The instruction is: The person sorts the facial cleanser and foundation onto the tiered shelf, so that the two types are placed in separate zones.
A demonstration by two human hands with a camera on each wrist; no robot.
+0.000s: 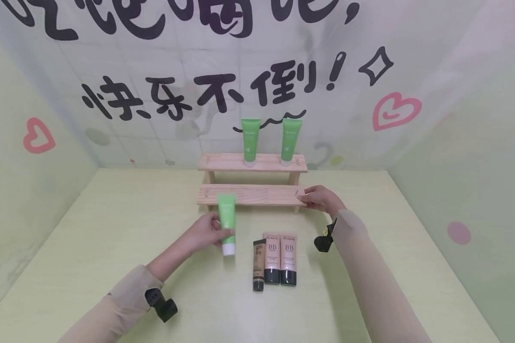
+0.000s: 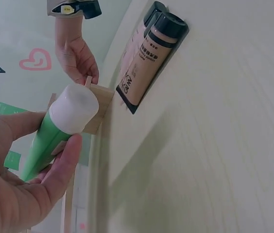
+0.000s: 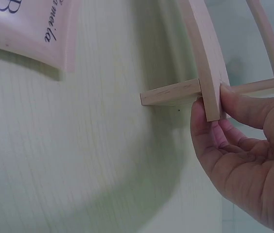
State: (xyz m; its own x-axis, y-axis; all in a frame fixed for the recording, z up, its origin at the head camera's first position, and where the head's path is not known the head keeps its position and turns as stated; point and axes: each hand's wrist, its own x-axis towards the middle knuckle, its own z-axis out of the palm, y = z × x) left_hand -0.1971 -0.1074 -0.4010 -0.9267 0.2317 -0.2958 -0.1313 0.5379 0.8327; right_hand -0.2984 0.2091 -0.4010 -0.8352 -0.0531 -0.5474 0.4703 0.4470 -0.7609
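**Tip risk: two-tier wooden stand being pinched at one end, tubes standing loose on top**

Main worry: two green tubes, the left standing tube and right standing tube, are balancing cap-down on the upper tier. Narrow caps are probably giving poor footing. Right hand is pinching the right end of the lower tier, so a tug or lift there could rock the frame and topple both. The right one is sitting near its tier's end, likely first to fall.

Second: the held green tube is hanging upright, white cap down, by the lower tier's left end. Its top is overlapping the plank in the head view; can't tell if they're touching. Clipping the edge could twist it loose.

Third: a black-capped brown tube and two pink BB tubes are lying side by side on the table. A low sweep rightward could scatter them.

Hands: working well apart. Left hand is gripping the held tube near its cap, thumb and fingers spread only to the tube's width. Right is nearly closed, thumb above, fingers below, clamping the plank.
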